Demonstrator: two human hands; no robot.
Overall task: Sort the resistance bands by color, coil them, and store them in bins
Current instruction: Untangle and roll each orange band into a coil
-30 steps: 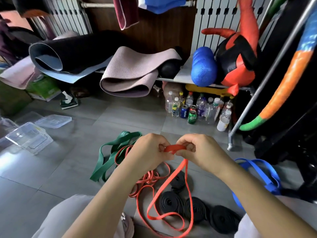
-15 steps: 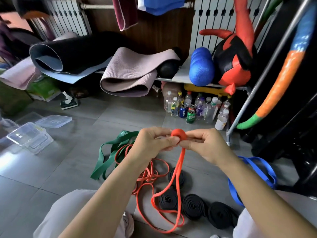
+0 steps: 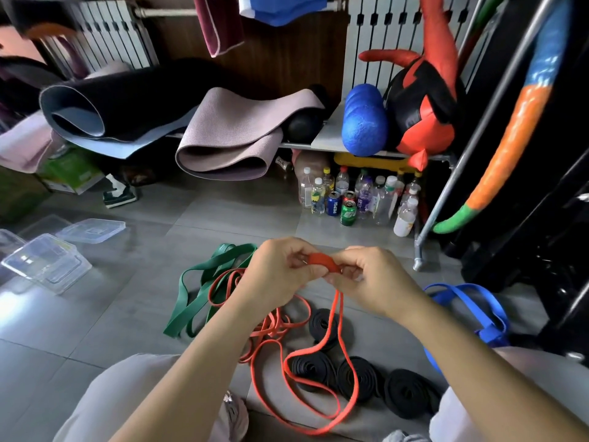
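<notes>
Both hands meet above the floor on a red resistance band (image 3: 322,262). My left hand (image 3: 277,269) and my right hand (image 3: 366,279) pinch its small rolled end between the fingertips. The rest of that band hangs down in a long loop to the tiles. More red bands (image 3: 271,327) lie tangled beneath my left wrist. Green bands (image 3: 197,288) lie loose to the left. Several coiled black bands (image 3: 357,374) sit in a row near my knees. Blue bands (image 3: 478,301) lie at the right.
Clear plastic bins (image 3: 47,263) and a lid (image 3: 90,230) stand on the grey tiles at the left. Bottles and cans (image 3: 353,199) cluster under a shelf with rolled mats (image 3: 229,135) and a blue foam roller (image 3: 363,122). A metal rack leg (image 3: 420,250) stands at the right.
The end of the red band has been rolled into a small coil between my fingertips, and the hanging loop has risen and shortened a little.
</notes>
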